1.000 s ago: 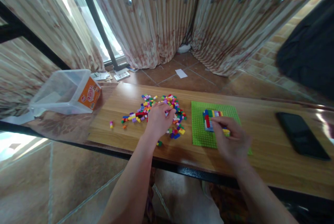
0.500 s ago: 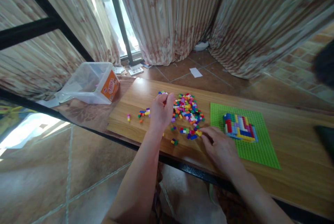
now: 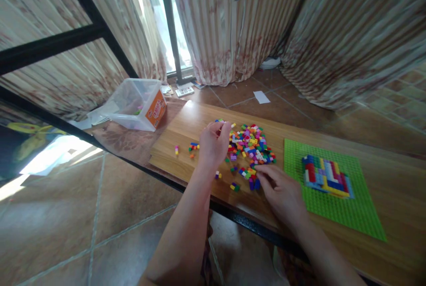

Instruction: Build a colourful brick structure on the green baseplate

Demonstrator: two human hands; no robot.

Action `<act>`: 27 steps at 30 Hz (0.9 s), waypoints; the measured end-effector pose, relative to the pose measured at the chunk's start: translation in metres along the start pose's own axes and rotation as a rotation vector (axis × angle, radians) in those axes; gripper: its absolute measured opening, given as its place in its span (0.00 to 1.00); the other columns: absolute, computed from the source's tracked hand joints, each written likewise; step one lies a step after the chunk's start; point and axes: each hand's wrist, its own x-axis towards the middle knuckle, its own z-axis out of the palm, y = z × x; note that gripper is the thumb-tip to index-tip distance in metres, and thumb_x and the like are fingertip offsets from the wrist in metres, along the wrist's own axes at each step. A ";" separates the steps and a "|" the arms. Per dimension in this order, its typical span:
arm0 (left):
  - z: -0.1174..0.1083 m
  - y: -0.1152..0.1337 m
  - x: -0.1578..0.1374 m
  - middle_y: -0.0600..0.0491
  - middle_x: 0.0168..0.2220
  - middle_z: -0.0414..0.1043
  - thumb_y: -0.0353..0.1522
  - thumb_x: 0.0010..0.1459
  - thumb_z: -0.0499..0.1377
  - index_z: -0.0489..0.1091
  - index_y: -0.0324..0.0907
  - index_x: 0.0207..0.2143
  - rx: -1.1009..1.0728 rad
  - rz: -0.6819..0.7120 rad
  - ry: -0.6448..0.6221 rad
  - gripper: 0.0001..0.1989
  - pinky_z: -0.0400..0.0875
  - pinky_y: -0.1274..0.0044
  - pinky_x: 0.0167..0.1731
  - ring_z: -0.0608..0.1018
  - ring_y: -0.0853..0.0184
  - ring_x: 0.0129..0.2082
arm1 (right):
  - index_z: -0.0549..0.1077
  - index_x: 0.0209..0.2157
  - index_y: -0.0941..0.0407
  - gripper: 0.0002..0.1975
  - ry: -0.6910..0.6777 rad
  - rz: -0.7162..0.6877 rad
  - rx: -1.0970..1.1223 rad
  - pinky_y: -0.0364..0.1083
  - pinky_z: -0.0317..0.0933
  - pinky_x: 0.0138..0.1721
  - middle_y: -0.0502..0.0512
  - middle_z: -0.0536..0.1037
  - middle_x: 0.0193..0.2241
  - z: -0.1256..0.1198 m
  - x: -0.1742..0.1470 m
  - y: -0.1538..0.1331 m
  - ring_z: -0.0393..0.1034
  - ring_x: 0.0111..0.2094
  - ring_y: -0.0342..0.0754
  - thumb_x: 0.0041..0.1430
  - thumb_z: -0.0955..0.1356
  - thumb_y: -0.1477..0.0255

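Observation:
Above the left edge of a pile of small toy bricks (image 3: 249, 141), my left hand (image 3: 213, 146) is closed, thumb against curled fingers. Whatever it pinches is hidden. My right hand (image 3: 282, 190) rests low over the table, thumb and index fingertips drawn together beside a small cluster of mixed bricks (image 3: 245, 172). I cannot make out what lies between those fingertips. Two blue bricks (image 3: 254, 184) lie just below them. Right of this hand, a multicoloured brick build (image 3: 328, 176) sits on a green studded baseplate (image 3: 346, 215).
The wooden table (image 3: 179, 130) has a dark front edge. Loose bricks (image 3: 194, 146) lie scattered left of the pile. A clear plastic bin (image 3: 133, 99) with an orange label stands beyond the table's left end. Curtains (image 3: 216, 24) hang behind, with white paper (image 3: 261, 97) on the floor.
The whole view has shifted, with things appearing farther right. Bricks by my right fingertips are rearranged, and the yellow brick at those fingertips no longer shows clearly. My left hand stays closed.

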 end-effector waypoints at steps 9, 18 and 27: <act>-0.008 -0.015 -0.007 0.48 0.42 0.78 0.23 0.51 0.57 0.78 0.42 0.41 0.454 0.013 -0.369 0.16 0.70 0.71 0.44 0.77 0.61 0.41 | 0.77 0.39 0.51 0.08 0.072 -0.034 0.037 0.49 0.68 0.48 0.53 0.81 0.41 0.001 0.003 0.000 0.76 0.43 0.48 0.63 0.65 0.71; -0.008 -0.017 -0.009 0.46 0.41 0.77 0.22 0.50 0.55 0.77 0.43 0.42 0.638 0.061 -0.451 0.18 0.72 0.69 0.45 0.77 0.57 0.45 | 0.77 0.40 0.55 0.11 0.185 0.045 -0.122 0.54 0.68 0.46 0.59 0.79 0.39 -0.008 0.010 0.016 0.75 0.41 0.53 0.63 0.64 0.68; -0.004 -0.012 -0.010 0.46 0.41 0.77 0.24 0.54 0.55 0.76 0.42 0.38 0.703 0.064 -0.437 0.13 0.70 0.71 0.47 0.77 0.59 0.46 | 0.73 0.50 0.59 0.18 0.058 0.097 -0.295 0.59 0.64 0.51 0.64 0.77 0.46 -0.005 0.014 0.027 0.69 0.49 0.59 0.61 0.63 0.68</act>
